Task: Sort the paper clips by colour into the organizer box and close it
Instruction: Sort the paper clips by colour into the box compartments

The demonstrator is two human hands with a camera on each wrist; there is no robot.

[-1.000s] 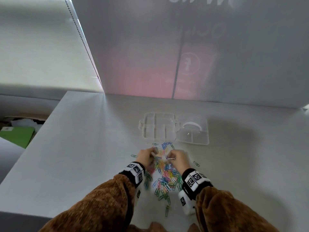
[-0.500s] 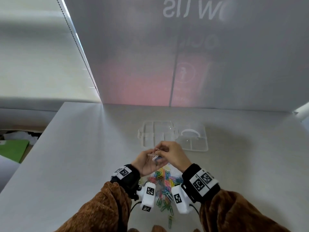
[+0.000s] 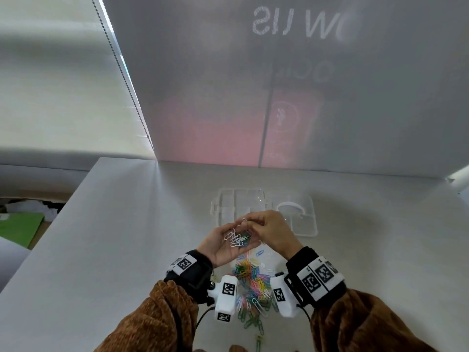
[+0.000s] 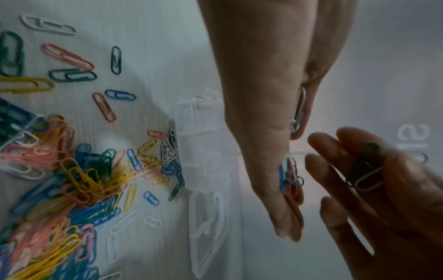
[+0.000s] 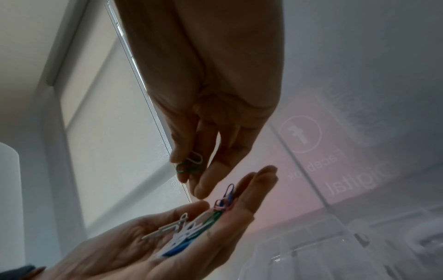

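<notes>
My left hand is held palm up above the table, its fingers nearly straight, and several white, green and blue paper clips lie on it. Just over its fingertips my right hand pinches a green clip and a white clip between thumb and fingers. The clear organizer box lies open behind the hands, its lid folded out to the right. A mixed-colour pile of clips lies on the white table between my wrists. In the left wrist view the box sits beside the pile.
The table's left edge drops off to a green object lower down. A frosted panel stands along the back, and a blind with a bead chain hangs at the left. Loose clips lie scattered around the pile.
Both hands lifted off the pile and came together above it. The left hand turned palm up with clips on it; the right hand now pinches clips over its fingertips.
</notes>
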